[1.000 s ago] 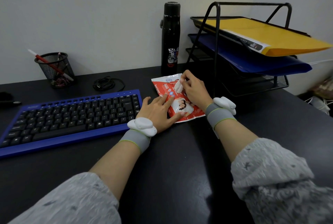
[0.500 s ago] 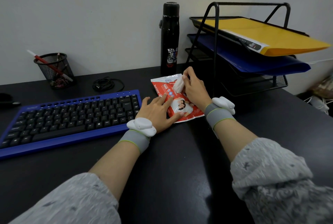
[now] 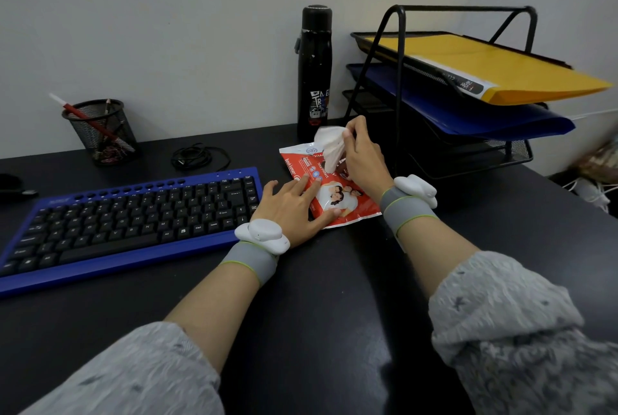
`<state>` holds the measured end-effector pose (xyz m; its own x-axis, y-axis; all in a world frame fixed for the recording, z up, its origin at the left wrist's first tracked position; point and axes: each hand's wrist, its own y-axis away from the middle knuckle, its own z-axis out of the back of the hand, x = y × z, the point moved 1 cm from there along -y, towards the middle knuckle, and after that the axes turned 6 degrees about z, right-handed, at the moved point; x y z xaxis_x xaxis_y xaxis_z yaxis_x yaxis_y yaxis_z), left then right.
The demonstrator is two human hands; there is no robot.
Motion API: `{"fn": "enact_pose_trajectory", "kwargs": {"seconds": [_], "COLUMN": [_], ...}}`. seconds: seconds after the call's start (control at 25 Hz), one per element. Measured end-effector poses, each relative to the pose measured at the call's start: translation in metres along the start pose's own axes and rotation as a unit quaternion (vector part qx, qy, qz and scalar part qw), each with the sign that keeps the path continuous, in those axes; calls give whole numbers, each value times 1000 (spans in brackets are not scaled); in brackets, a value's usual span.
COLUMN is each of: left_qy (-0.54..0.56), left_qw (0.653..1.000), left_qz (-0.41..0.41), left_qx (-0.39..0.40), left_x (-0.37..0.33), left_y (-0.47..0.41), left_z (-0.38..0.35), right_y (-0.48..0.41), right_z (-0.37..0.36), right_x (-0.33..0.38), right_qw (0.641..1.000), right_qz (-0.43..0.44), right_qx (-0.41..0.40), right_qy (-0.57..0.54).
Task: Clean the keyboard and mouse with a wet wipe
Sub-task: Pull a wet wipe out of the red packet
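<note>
Both hands work at the wipe packet point(image 3: 329, 195), taken here as landmark. Left hand point(image 3: 290, 210) lies flat, fingers spread, pressing the packet's near-left part onto the desk point(image 3: 317, 297); nothing gripped. Right hand point(image 3: 363, 155), over the packet's far side, pinches a wet wipe point(image 3: 331, 147) between thumb and fingertips. Change from a second ago: then only a small white tuft showed at the opening; now a tall crumpled plume stands well above it, lower end not yet out of the slot. Reading: extraction about half done, wiping not begun. Keyboard point(image 3: 133, 217) sits just left of the packet, its right end close to the left hand. A dark shape at the frame's far left, beyond the keyboard, may be the mouse; cannot tell. Materials: packet glossy red film, crinkled, printed with a photo; wipe soft, limp, creased; keyboard blue hard plastic frame, black matte keys; desk dark, slightly reflective. Black bottle point(image 3: 315, 73) stands directly behind the packet.
</note>
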<state>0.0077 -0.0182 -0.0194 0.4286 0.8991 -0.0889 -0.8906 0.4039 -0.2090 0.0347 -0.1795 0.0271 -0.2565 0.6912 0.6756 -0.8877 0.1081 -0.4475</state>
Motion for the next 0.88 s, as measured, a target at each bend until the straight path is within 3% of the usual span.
{"fn": "enact_pose_trajectory", "kwargs": {"seconds": [0.88], "left_qy": [9], "left_qw": [1000], "left_qz": [10], "left_qx": [0], "left_x": [-1], "left_y": [1], "left_z": [2], "right_y": [-6], "right_z": [10], "right_x": [8], "right_qw": [994], "right_qz": [17], "right_qx": [-103], "right_qy": [-16]}}
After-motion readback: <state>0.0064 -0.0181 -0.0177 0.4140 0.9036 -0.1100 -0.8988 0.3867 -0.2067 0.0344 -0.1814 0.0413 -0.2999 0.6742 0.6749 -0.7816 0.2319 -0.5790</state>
